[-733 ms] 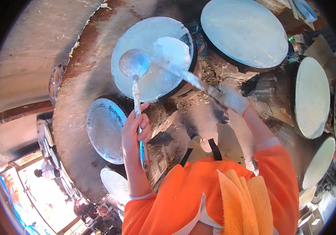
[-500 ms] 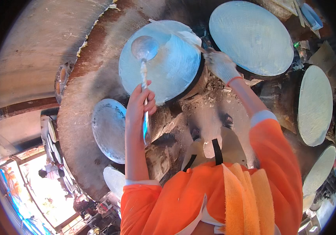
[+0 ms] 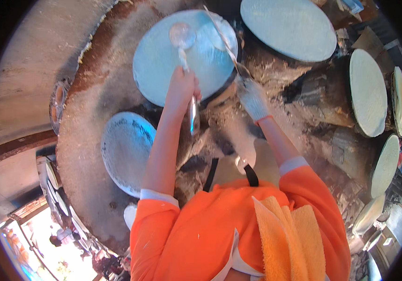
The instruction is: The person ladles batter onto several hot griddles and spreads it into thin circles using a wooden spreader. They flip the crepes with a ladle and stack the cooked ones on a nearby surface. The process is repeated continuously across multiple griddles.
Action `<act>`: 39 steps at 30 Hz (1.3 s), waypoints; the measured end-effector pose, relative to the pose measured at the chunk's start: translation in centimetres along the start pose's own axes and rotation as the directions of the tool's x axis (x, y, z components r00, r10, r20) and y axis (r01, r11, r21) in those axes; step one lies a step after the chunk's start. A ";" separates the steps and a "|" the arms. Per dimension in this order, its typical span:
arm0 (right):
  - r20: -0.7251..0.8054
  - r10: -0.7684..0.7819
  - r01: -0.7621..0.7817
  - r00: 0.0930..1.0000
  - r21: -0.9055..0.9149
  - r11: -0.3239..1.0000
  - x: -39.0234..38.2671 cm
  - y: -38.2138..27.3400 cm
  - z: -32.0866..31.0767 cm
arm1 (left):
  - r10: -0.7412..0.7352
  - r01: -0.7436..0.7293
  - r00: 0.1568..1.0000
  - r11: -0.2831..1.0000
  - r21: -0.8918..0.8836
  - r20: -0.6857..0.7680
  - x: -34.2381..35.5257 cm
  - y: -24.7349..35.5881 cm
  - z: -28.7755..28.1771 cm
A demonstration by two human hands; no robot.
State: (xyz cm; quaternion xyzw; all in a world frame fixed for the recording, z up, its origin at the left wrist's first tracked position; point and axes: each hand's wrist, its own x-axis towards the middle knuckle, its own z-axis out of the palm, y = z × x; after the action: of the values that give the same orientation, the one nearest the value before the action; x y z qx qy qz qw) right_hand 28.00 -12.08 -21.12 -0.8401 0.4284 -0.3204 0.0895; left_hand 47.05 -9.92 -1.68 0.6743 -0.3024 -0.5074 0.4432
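A large round griddle (image 3: 156, 77) coated with pale, wet-looking batter lies ahead of me. My bare left hand (image 3: 183, 90) is wrapped round the handle of a metal ladle (image 3: 182, 35). The ladle's round bowl is over the far middle of the griddle; whether it touches the batter I cannot tell. On my right hand (image 3: 252, 99) is a white knitted glove with a red cuff edge. Its fingers close on a long, thin flat spatula (image 3: 220, 35), which slants away over the griddle's right side and shows nearly edge-on.
Another batter-covered griddle (image 3: 289, 29) is at the far right, with several more, such as a pale griddle (image 3: 368, 93), along the right. A darker, nearly bare griddle (image 3: 127, 152) lies at near left. A curved clay-like counter (image 3: 81, 154) spreads left. An orange towel (image 3: 287, 239) hangs from my clothing.
The ladle has shifted right over the griddle and my left hand has turned. My right hand has come a little nearer, and the spatula now points farther away, seen more edge-on. The view has shifted slightly.
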 end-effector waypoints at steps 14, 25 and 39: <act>0.243 0.564 -0.596 0.789 0.526 0.607 11.9 -10.8 -28.0 | 0.356 0.270 0.823 0.439 -0.857 0.442 -5.4 1.7 -9.2; 0.460 0.372 -0.242 0.806 -0.317 0.917 5.9 -2.5 -11.0 | -0.090 0.225 0.952 0.852 -0.473 0.291 -3.8 2.0 -10.1; 0.710 0.423 -0.819 0.563 0.407 0.405 9.3 -11.9 -7.1 | 0.024 0.202 0.968 0.511 -0.835 0.249 -2.2 1.2 -7.7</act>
State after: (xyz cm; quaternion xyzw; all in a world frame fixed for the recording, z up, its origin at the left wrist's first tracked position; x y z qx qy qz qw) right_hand 35.53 -11.08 -6.28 -0.5518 0.5231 -0.1665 0.6278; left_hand 53.82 -6.32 1.07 0.3203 -0.0272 -0.6864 0.6524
